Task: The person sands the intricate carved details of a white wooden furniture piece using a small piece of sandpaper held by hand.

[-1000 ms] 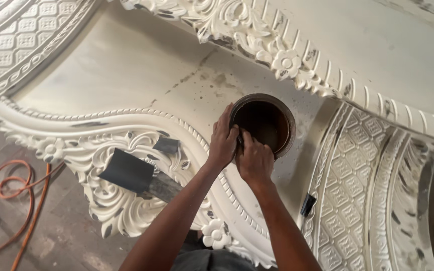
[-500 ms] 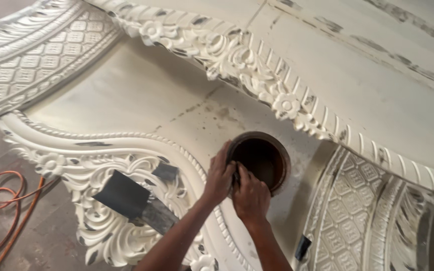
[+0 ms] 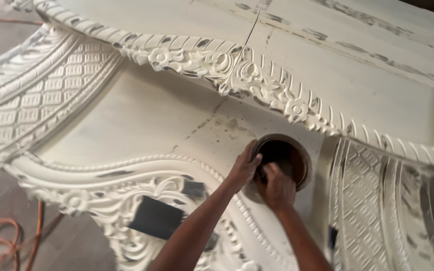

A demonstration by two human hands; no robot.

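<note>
Both hands at a round, dark-stained tin (image 3: 283,156) set on the flat face of a large white carved panel (image 3: 141,115). Left hand (image 3: 243,169) cupped against the tin's near-left wall, fingers (image 3: 253,153) pressed together and curled up over the rim. Right hand (image 3: 278,188) just right of the left fingers, knuckles up, fingers (image 3: 269,169) bunched and dipped over the near rim into the tin; whether pinching anything, cannot tell. Interior of tin dark brown. Beyond the fingertips, a raised band of carved flowers and ribs (image 3: 257,80) running across the panel. Below and left of the left wrist, a dark rectangular block (image 3: 155,217) lying on scrolled white carving (image 3: 111,206). Right of the right hand, a lattice-patterned carved section (image 3: 372,200). Far left of both hands, an orange cord (image 3: 6,241) coiled on the floor.
</note>
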